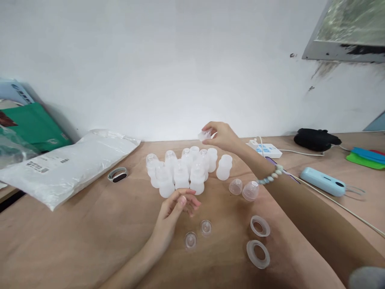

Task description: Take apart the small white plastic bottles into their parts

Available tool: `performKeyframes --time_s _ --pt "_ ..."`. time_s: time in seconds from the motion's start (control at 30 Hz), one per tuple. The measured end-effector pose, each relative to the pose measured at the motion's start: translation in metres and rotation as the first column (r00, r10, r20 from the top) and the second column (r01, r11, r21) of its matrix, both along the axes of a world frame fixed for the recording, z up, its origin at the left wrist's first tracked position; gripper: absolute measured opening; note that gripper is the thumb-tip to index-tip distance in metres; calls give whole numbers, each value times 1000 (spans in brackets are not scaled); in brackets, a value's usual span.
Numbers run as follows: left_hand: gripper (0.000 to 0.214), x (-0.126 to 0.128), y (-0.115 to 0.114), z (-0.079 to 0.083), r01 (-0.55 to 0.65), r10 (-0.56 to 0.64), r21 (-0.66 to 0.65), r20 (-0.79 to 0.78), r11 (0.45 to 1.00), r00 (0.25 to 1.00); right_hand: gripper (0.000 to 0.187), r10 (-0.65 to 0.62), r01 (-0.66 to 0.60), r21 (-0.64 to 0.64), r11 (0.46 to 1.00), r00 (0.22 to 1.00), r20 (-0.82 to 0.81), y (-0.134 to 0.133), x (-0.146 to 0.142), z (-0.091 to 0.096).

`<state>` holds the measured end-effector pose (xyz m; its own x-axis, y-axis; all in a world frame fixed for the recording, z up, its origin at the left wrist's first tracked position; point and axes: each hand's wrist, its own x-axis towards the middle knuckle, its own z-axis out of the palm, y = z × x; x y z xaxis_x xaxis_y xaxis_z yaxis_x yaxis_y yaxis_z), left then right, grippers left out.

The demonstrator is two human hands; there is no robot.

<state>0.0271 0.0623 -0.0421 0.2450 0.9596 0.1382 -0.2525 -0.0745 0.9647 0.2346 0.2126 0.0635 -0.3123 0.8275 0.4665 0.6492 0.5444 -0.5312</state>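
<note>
Right hand [223, 135] is pinching a small clear plastic piece [203, 135] between thumb and fingers, showing near the table's back edge by the wall [120, 60]. Left hand [179, 206] is sitting well apart from it, lower down, fingers loosely curled and parted, just in front of the clustered white bottles [181, 174]. Two clear nipples [190, 241] are lying just beside it on the near side. Two domed caps [250, 190] are standing right of the bottles, two rings [258, 254] lying nearer; right forearm is bounding that side. Table [75, 249] is giving wide room left of the left forearm, and a gap is running between bottles and wristband [118, 176]. White bag [78, 160] is filling the back left. Power strip [266, 150] and blue device [323, 181] are crowding the right, beyond the forearm.
</note>
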Motion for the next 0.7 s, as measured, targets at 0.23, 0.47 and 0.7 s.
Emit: performKeyframes --time_s 0.23,0.47,0.7 --pt "44 -2 0 -2 -44 44 8 -29 999 999 28 195 -131 -231 964 940 279 37 -37 -5" --pt "40 -3 1 -1 -38 38 4 -29 999 999 33 278 -149 -351 924 893 354 41 -42 -9" --pt "39 -5 1 4 -55 57 39 -47 998 997 25 67 -60 -74 995 994 92 39 -19 14"
